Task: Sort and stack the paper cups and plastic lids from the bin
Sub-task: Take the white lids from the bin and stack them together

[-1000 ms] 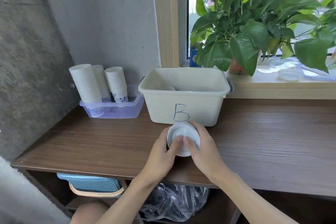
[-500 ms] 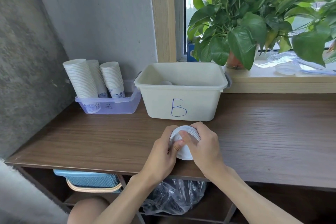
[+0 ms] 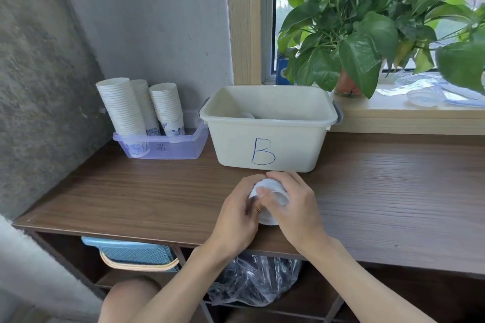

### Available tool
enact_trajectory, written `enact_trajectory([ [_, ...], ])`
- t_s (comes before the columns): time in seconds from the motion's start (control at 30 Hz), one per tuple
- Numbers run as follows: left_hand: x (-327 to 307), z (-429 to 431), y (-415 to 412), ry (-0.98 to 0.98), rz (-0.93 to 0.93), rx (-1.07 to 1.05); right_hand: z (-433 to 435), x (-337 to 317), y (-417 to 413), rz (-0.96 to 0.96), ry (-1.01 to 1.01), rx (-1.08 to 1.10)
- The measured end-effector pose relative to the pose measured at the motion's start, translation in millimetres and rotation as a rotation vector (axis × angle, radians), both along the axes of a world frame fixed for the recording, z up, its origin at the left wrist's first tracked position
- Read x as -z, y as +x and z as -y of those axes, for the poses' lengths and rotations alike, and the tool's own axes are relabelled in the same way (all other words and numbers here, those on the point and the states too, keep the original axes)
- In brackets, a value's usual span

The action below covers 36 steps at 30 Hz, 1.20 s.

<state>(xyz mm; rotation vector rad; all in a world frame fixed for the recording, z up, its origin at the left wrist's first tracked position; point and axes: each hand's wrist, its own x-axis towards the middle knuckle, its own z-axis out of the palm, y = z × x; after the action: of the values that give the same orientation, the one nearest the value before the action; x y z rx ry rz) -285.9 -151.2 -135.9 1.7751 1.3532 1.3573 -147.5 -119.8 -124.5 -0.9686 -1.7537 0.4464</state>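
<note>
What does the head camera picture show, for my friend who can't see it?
A person's left hand and right hand hold a small white stack of cups or lids over a brown table. Behind sits a cream bin marked B, with three tall cup stacks in a clear tray on its left and a leafy plant on the windowsill.

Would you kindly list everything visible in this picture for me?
Paper cup stacks: three, white, standing in the tray.
Tray: one, clear lilac, back left of the table.
Bin: one, cream, marked B, back centre of the table.
Ridged stack: one, white, cups or lids unclear, held between both hands.
Potted plant: one, green, on the windowsill.
Basket: one, blue, under the table.
Plastic bag: one, clear, under the table.
Table: one, brown wood.
Left hand: grips the stack's left side.
Right hand: grips its right side.
</note>
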Motion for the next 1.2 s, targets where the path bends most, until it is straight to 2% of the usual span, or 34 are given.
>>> enact_trajectory([
  [0.2, -4.6, 1.2, 0.2, -0.052, 0.025, 0.057, -0.8, 2.4, 2.0, -0.124, 0.026, 0.064],
  [0.43, -1.6, 2.1, 1.3, -0.022, 0.016, -0.005, -2.2, 2.9, 0.9, -0.179, -0.007, 0.034],
  [0.57, -2.1, 1.3, -0.3, -0.013, 0.080, -0.004, -1.1, -0.6, -0.1, -0.179, -0.030, -0.013],
  [0.73, -0.9, -1.7, -3.8, 0.013, 0.047, -0.014, -1.6, 1.6, -0.7, -0.008, -0.009, -0.071],
  [0.93, -2.9, -0.5, -2.4, -0.093, 0.012, 0.001, -2.4, 0.0, 1.6, -0.105, -0.041, 0.010],
  [1.2, 0.8, 0.1, -0.9, -0.080, 0.085, 0.024, -2.6, -1.5, -0.8, -0.145, -0.105, 0.003],
])
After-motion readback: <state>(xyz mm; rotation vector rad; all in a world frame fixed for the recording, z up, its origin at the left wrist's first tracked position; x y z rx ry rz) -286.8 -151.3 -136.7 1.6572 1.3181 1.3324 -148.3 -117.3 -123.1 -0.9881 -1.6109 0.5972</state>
